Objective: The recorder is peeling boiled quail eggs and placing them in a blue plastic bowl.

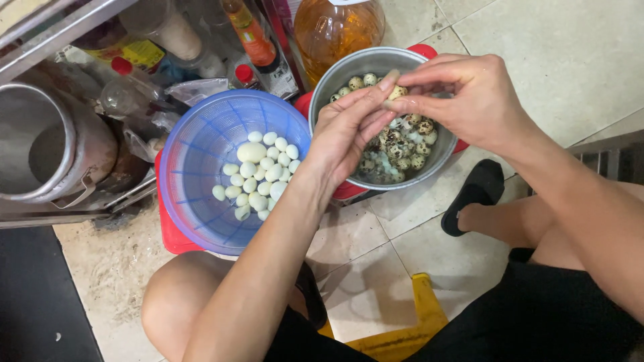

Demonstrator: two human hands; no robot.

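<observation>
My left hand (345, 131) and my right hand (469, 97) meet over a metal pot (329, 84), both pinching one small speckled quail egg (398, 92) between the fingertips. The pot holds several speckled quail eggs (402, 147) in water. To its left, a blue plastic colander (194, 167) contains several peeled white eggs (258, 174), one of them larger than the rest.
A large metal pot (47, 147) lies under a shelf at the left. Bottles of oil (335, 27) and sauce (251, 33) stand behind the pots. Red stools (171, 234) carry the colander and pot. A black sandal (473, 194) and a yellow stool (402, 335) are on the tiled floor.
</observation>
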